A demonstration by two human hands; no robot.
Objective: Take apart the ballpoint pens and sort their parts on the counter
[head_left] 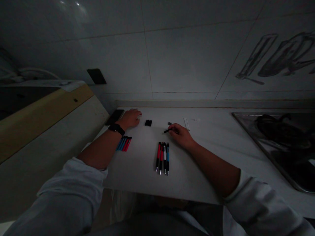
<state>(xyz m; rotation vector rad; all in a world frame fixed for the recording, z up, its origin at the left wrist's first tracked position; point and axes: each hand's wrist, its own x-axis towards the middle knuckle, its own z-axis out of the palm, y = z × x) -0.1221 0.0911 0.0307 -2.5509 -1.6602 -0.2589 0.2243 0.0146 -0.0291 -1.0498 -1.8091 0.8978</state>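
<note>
White counter [137, 170] in dim light carries everything here. The right hand [181, 135] rests on it near the middle, thumb and fingers pinched together on a thin black piece [167, 130] that sticks out to the left of the fingertips, low over the surface. Just in front of that hand, four pens [162, 157] lie side by side, red, white and blue with black, tips toward the person. A small black bit [169, 123] and white sticks [186, 124] lie just beyond the hand. The left hand [131, 118] lies palm down farther left, fingers loosely bent and close together, gripping nothing that shows; a watch [116, 128] is on its wrist. A phone [115, 116] lies just to its left, black caps [148, 123] near its right. Blue and red barrels [124, 144] lie beside the left forearm. A sink [275, 154] sits at the far right.
</note>
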